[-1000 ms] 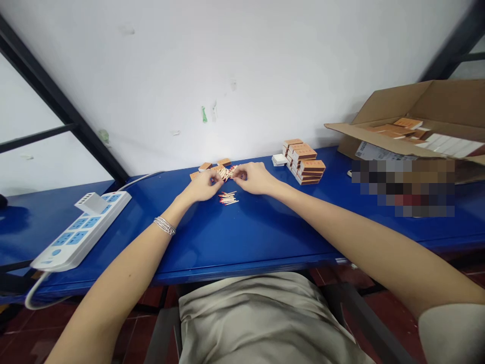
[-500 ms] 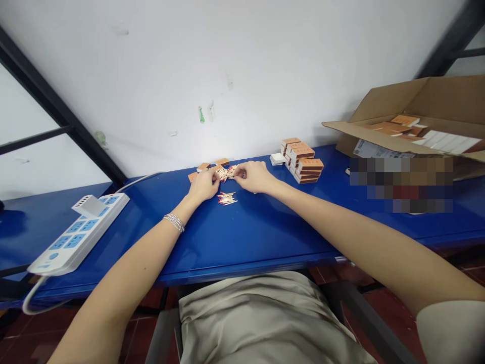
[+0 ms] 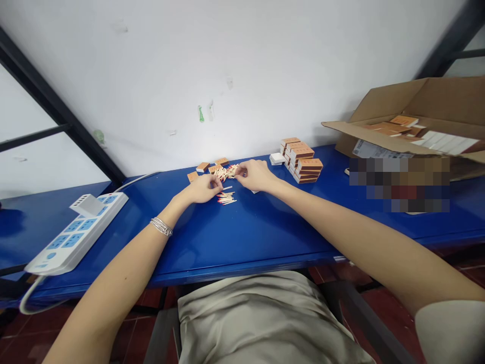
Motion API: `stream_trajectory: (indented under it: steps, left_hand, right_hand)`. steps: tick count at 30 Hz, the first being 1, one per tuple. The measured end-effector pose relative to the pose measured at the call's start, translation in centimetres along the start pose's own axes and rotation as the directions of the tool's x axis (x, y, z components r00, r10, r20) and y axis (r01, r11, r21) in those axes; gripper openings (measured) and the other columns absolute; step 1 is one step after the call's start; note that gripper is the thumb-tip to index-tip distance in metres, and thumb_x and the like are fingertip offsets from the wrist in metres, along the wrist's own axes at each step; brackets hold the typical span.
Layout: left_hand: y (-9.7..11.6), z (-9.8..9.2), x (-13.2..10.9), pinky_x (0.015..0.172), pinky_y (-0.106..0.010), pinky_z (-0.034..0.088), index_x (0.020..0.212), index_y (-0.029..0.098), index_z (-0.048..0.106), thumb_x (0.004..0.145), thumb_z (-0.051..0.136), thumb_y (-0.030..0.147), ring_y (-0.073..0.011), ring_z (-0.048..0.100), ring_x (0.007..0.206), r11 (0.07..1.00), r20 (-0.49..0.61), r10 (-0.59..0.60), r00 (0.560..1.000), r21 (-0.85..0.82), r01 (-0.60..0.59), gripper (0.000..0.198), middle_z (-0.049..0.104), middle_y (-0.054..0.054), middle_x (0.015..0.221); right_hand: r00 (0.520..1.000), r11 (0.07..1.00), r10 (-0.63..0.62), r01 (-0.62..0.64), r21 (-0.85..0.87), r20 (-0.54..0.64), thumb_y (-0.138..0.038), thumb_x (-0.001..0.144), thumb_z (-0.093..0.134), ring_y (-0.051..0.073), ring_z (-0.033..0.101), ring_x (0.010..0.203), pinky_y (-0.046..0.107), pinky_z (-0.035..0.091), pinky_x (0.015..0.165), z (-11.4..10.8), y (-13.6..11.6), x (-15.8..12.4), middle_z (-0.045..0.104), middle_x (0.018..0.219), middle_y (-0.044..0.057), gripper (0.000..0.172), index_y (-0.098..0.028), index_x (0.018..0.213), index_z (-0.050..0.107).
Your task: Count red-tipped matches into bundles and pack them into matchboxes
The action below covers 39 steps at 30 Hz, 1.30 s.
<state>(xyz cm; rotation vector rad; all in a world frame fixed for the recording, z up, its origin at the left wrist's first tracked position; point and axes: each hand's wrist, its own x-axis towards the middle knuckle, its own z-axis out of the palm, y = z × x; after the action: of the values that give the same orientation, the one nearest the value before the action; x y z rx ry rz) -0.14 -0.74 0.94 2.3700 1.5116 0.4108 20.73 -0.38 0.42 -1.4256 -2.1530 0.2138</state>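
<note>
My left hand (image 3: 205, 189) is pinched on a match (image 3: 228, 188), whose pale stick points right from the fingertips. Just below lies a small row of matches (image 3: 227, 198), their red heads mostly to the left. A larger loose pile of matches (image 3: 224, 174) spreads behind, between my two hands. My right hand (image 3: 254, 175) is at the right end of that pile, thumb and fingers closed together; what they hold, if anything, I cannot make out. A pale flat object (image 3: 255, 191) shows partly under the right hand.
Several orange matchboxes (image 3: 203, 167) lie behind the pile. To the right stand stacked matchboxes (image 3: 301, 151) and white trays (image 3: 277, 158). An open cardboard box (image 3: 348, 144) holds more matchboxes. A white power strip (image 3: 81, 232) lies left on the blue table (image 3: 242, 237); part of the right side is blurred out.
My left hand has come from the large pile toward the small row, down and slightly right at its fingertips, with a match now showing. My right hand has barely moved.
</note>
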Motion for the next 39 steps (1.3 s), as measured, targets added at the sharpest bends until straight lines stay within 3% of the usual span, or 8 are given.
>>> stream_trajectory:
  steps: [6,11,16,22,30,39]
  left_hand:
    - [0.1,0.5,0.6,0.06,-0.026,0.043,0.086,0.015,0.066,0.084,0.059,0.029,-0.0142,0.057,0.062,1.0,-0.115,-0.029,0.993,-0.009,0.028,0.015,0.067,-0.003,0.072]
    - [0.8,0.5,2.4,0.067,-0.028,0.047,0.081,0.017,0.067,0.081,0.063,0.028,-0.0174,0.063,0.071,0.989,-0.221,-0.04,0.974,0.128,0.069,0.011,0.07,-0.005,0.077]
    - [1.5,0.9,3.8,0.074,-0.033,0.05,0.071,0.018,0.066,0.08,0.064,0.029,-0.0226,0.065,0.077,0.963,-0.206,-0.031,0.978,0.256,0.085,0.014,0.07,-0.008,0.074]
    - [1.4,1.8,3.9,0.081,-0.037,0.051,0.068,0.018,0.066,0.078,0.057,0.017,-0.0277,0.066,0.089,0.937,-0.252,-0.005,0.968,0.337,0.092,0.014,0.073,-0.012,0.08]
    - [1.4,0.2,2.8,0.076,-0.034,0.05,0.066,0.019,0.066,0.077,0.061,0.022,-0.0239,0.066,0.079,0.968,-0.19,-0.072,0.979,0.224,0.114,0.012,0.07,-0.008,0.073]
    - [0.7,-1.6,1.4,0.067,-0.028,0.048,0.072,0.018,0.07,0.071,0.062,0.023,-0.019,0.064,0.074,0.99,0.085,-0.011,0.996,0.138,-0.001,0.01,0.072,-0.007,0.08]
  right_hand:
    - [1.0,1.0,0.014,-0.014,0.009,-0.013,-0.023,0.082,0.06,0.023,0.068,0.094,0.038,0.041,0.089,-0.5,-0.1,0.1,0.077,0.094,0.004,0.018,-0.021,0.092,0.075]
    - [0.999,0.999,0.035,-0.035,-0.004,-0.021,-0.023,0.082,0.06,0.025,0.068,0.099,0.037,0.041,0.09,-1.2,0.0,0.2,0.077,0.098,0.005,0.02,-0.021,0.094,0.075]
    - [0.998,0.998,0.056,-0.056,0.008,-0.031,-0.023,0.082,0.059,0.024,0.068,0.099,0.036,0.041,0.089,-1.6,0.0,0.3,0.077,0.098,0.005,0.02,-0.021,0.094,0.076]
    - [0.998,0.999,0.041,-0.04,0.014,-0.05,-0.024,0.082,0.06,0.025,0.067,0.1,0.038,0.041,0.092,-1.5,0.1,0.4,0.077,0.1,0.007,0.02,-0.021,0.093,0.075]
    - [0.999,0.999,0.042,-0.042,0.002,-0.034,-0.024,0.082,0.06,0.025,0.067,0.099,0.038,0.042,0.091,-1.3,0.3,0.3,0.077,0.098,0.007,0.019,-0.021,0.092,0.075]
    - [0.998,0.998,0.055,-0.055,-0.007,-0.008,-0.024,0.082,0.061,0.025,0.068,0.096,0.039,0.042,0.09,-0.9,0.6,0.4,0.077,0.096,0.006,0.016,-0.021,0.089,0.075]
